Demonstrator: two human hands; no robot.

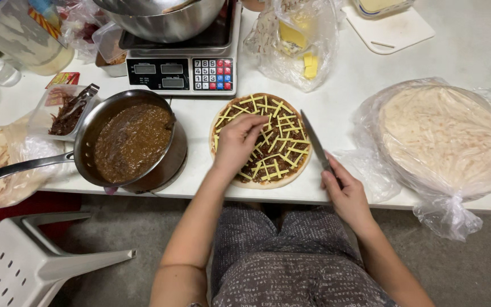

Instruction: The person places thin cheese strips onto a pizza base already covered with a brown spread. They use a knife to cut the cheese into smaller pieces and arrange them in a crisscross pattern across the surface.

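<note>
**Knife held beside a topped flatbread**

Gripping the knife by its handle, the right hand is resting at the counter's front edge, blade pointing away toward the back, long axis slightly tilted left. The left hand is lying palm-down, fingers loosely spread, touching the round flatbread, which is sitting near the front edge, covered in dark sauce and criss-crossed yellow cheese strips.

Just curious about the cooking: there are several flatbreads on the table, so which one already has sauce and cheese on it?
The flatbread under the left hand, topped with brown sauce and yellow strips; the others remain plain in plastic bags.
</note>
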